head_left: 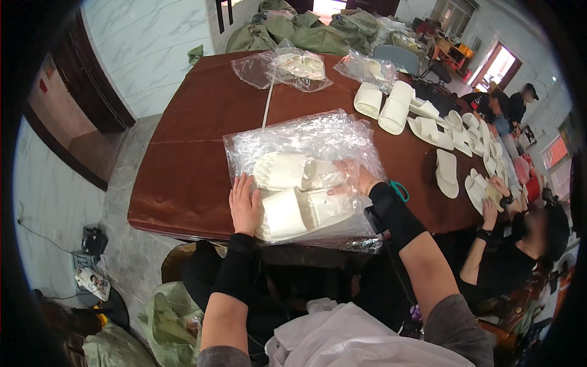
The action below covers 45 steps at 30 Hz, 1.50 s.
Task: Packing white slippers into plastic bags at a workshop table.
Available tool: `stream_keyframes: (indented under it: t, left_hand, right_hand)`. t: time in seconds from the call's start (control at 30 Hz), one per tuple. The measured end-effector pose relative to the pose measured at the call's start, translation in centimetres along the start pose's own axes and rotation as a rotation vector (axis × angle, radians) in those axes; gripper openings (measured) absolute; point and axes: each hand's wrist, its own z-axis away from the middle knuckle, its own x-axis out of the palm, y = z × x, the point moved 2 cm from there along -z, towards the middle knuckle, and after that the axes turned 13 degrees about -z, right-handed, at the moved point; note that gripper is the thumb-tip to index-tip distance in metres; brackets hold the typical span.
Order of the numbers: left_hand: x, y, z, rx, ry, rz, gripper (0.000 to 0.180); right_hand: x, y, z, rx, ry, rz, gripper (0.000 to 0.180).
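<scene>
A pair of cream-white slippers (282, 214) lies side by side in front of me, with clear plastic film partly over them. Beneath and around the pair spreads a stack of clear plastic bags (247, 147). My left hand (244, 207) rests with its fingers stretched out along the toe end of the slippers, at the bags' left edge. At the heel end, my right hand (358, 177) has its fingers and thumb on both slippers. Film shines over part of that hand and blurs the fingertips.
Loose white slippers (396, 109) crowd the right side of the brown-covered table (177, 165). Bagged slippers (301, 64) lie at its far edge. A green loop handle (399, 191) sits beside my right wrist. At right, another person's hands (491, 211) handle a slipper.
</scene>
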Motion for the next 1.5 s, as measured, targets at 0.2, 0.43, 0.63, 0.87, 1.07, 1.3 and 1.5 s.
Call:
stream_keyframes:
  t: [0.2,0.43,0.63,0.87,1.07,1.3,1.5]
  left_hand:
    - [0.0,0.8,0.0,-0.016,-0.026,-0.067,0.044]
    - [0.1,0.8,0.0,-0.016,-0.012,-0.151,0.045]
    - [0.0,0.8,0.2,-0.004,-0.008,-0.203,0.044]
    - [0.7,1.1,0.0,0.011,-0.035,-0.250,0.046]
    - [0.4,1.2,0.1,0.000,-0.048,-0.309,0.047]
    - [0.8,1.3,0.0,0.009,-0.006,-0.300,0.046]
    - [0.8,1.2,0.1,0.006,-0.017,-0.335,0.045]
  right_hand:
    - [-1.5,-1.1,0.3,-0.039,0.172,0.086,0.082]
    - [-2.8,-2.6,1.1,0.084,-0.020,-0.312,0.064]
    - [-1.5,-3.9,1.7,0.203,-0.310,-0.836,0.062]
    - [-2.3,0.8,4.0,0.198,-0.194,-0.970,0.066]
    - [-9.4,6.9,10.8,0.228,0.019,-0.698,0.050]
    - [-14.2,13.7,20.4,0.390,0.656,-0.577,0.043]
    - [-14.0,9.4,20.6,0.260,1.049,-0.970,0.038]
